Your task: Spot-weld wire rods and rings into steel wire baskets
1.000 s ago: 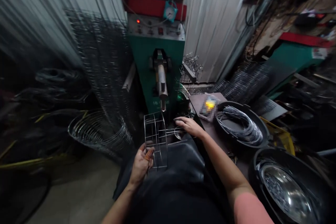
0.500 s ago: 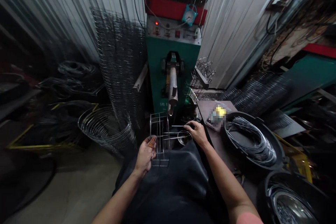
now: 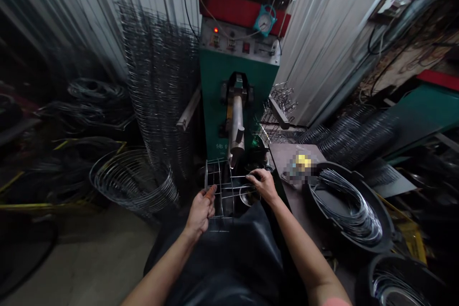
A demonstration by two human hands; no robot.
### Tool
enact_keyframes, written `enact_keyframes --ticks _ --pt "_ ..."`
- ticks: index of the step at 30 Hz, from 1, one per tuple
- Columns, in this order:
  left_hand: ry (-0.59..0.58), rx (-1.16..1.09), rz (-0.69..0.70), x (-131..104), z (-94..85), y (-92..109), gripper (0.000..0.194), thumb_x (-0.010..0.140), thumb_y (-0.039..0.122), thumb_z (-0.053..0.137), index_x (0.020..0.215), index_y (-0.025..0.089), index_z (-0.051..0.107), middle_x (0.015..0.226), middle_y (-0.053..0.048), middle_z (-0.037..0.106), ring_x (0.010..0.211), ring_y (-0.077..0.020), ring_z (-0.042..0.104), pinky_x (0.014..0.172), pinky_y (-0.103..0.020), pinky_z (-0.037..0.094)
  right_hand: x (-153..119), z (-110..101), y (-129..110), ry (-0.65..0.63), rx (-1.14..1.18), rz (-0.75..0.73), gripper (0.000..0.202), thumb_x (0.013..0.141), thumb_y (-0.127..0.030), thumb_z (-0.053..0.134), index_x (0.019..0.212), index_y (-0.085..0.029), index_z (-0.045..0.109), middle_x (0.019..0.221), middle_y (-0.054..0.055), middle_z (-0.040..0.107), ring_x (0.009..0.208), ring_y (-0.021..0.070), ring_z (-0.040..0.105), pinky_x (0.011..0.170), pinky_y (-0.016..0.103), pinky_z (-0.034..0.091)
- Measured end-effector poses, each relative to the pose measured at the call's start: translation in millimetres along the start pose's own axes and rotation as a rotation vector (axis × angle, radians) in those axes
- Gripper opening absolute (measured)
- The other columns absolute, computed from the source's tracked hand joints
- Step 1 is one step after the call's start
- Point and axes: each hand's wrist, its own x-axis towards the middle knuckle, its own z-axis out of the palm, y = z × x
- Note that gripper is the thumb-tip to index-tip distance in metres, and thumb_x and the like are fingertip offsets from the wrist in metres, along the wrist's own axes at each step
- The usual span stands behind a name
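Observation:
My left hand (image 3: 201, 208) is closed on the left side of a small wire rack (image 3: 221, 201), a frame of thin crossed metal rods held over my lap. Between the thumb and fingers of my right hand (image 3: 263, 184) is a short metal rod (image 3: 239, 176). Its free end points left and reaches the rack's right side, just below the electrode tip; whether they touch I cannot tell. The grey electrode arm (image 3: 237, 122) of a green spot welding machine (image 3: 215, 86) hangs directly above the rack. Part of the rack is hidden behind my left fingers.
A tall stack of wire grids (image 3: 154, 76) and a pile of wire rings (image 3: 132, 177) stand on the left. At right, a side table (image 3: 297, 201) bears a plastic bag (image 3: 299, 167) and a black tub (image 3: 340, 191) of wire rods. Another tub (image 3: 394, 267) sits nearer me.
My right hand has moved slightly down and left, bringing the rod to the rack's right side under the electrode. My left hand keeps its grip, and the view has shifted a little.

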Motion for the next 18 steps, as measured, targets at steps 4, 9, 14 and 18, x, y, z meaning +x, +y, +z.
enact_keyframes --ticks 4,9,14,18 --pt "-0.015 0.001 -0.001 7.0 5.3 5.2 0.043 0.058 0.048 0.068 0.079 0.018 0.045 0.05 0.011 0.035 0.032 -0.0005 0.021 0.032 -0.016 0.014 8.8 3.6 6.9 0.004 0.006 0.018 0.019 0.077 -0.037 0.062 0.07 -0.021 0.065 0.072 0.001 0.066 0.072 0.0165 0.058 0.07 0.028 0.037" --pt "-0.019 -0.002 0.005 14.8 9.6 8.2 0.042 0.057 0.047 0.069 0.072 0.019 0.042 0.05 0.011 0.033 0.032 -0.0002 0.019 0.032 -0.016 0.013 17.1 4.4 11.8 -0.013 0.041 0.039 0.024 0.078 -0.043 0.058 0.069 -0.021 0.065 0.072 0.002 0.066 0.072 0.0169 0.058 0.069 0.028 0.04" --pt "-0.015 -0.009 -0.005 21.9 11.2 9.2 0.043 0.055 0.047 0.07 0.072 0.018 0.043 0.049 0.012 0.034 0.032 -0.0005 0.019 0.032 -0.016 0.013 22.5 5.4 13.8 -0.008 0.072 0.062 0.027 0.078 -0.045 0.057 0.069 -0.02 0.064 0.071 0.002 0.066 0.071 0.0166 0.058 0.069 0.028 0.041" --pt "-0.018 -0.021 -0.02 26.7 11.4 10.4 0.045 0.054 0.046 0.072 0.075 0.018 0.045 0.048 0.011 0.035 0.033 -0.0005 0.019 0.032 -0.016 0.013 26.3 6.4 14.4 -0.015 0.061 0.086 0.025 0.077 -0.044 0.058 0.069 -0.021 0.064 0.073 0.002 0.066 0.072 0.0164 0.058 0.069 0.027 0.042"
